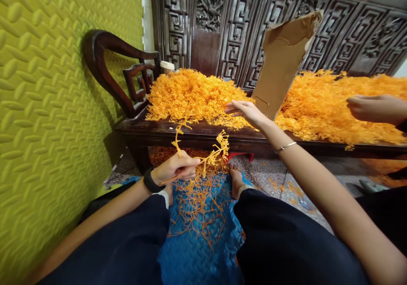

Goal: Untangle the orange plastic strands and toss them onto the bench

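- Seen from my head camera, my left hand [179, 166] pinches an orange sprig [211, 157] between thumb and curled fingers, above the floor and in front of a dark wooden bench [152, 128].
- The sprig arches out of my grip both ways: one thin, nearly bare stem curves up on the left, while the other side rises on the right to a knot of small clusters.
- My right hand [244, 110] reaches forward, its fingers extended and loosely spread, at the right end of an orange heap [197, 94] on the bench seat; whether the fingertips touch it, I cannot tell.
- A dark band [152, 181] circles my left wrist, a thin bracelet [286, 146] my right.
- A cardboard sheet [282, 65] leans upright against the carved backrest [208, 43], dividing my heap from a second orange pile [333, 115].
- At right, another person's hand [375, 107], fingers folded in, appears in front of that second pile.
- Between my feet, loose orange stems [203, 208] lie tangled over a blue sheet [190, 264].
- A pale-lidded container [167, 66] stands behind the heap beside the curved armrest [104, 43]; a yellow textured panel [47, 107] fills the left side.
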The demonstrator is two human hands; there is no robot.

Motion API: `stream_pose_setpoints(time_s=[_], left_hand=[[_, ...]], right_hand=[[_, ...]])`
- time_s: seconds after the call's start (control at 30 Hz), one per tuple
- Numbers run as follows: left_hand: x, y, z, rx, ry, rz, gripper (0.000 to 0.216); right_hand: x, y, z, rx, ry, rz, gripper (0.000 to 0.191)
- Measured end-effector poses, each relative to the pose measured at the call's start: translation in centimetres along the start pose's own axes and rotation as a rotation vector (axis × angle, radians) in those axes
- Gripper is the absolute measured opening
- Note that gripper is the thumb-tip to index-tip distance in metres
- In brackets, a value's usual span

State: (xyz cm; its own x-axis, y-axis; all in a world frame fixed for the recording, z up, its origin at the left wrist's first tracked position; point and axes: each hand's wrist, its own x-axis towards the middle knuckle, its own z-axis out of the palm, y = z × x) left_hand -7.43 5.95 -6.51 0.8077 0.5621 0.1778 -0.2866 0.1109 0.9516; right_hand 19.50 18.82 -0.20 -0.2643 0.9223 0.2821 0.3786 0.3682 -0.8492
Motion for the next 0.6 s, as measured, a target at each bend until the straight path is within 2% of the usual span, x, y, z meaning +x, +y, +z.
stream_pose_setpoints(time_s=[0.1, 0.17, 0.23, 0.33, 0.6], left_hand=[[0.0, 0.0, 0.0, 0.019, 0.013, -0.008, 0.060], [0.1, -0.1, -0.1, 0.021, 0.026, -0.013, 0.061], [0.1, -0.2, -0.1, 0.023, 0.039, -0.017, 0.062], [0.1, -0.1, 0.0, 0.037, 0.048, -0.018, 0.062], [0.3, 0.0, 0.5, 0.093, 0.104, -0.054, 0.060]], right_hand=[[-2.6, -3.1, 2.9, 0.207, -0.256, -0.057, 0.067], [-4.6, -4.8, 4.7, 0.200, -0.406, -0.099, 0.075], [-6.4, -6.0, 6.0, 0.105, -0.501, -0.140, 0.076], [-8.2, -6.7, 7.2, -0.028, -0.532, -0.128, 0.071], [-8.9, -4.8, 7.8, -0.114, -0.459, 0.138, 0.071]])
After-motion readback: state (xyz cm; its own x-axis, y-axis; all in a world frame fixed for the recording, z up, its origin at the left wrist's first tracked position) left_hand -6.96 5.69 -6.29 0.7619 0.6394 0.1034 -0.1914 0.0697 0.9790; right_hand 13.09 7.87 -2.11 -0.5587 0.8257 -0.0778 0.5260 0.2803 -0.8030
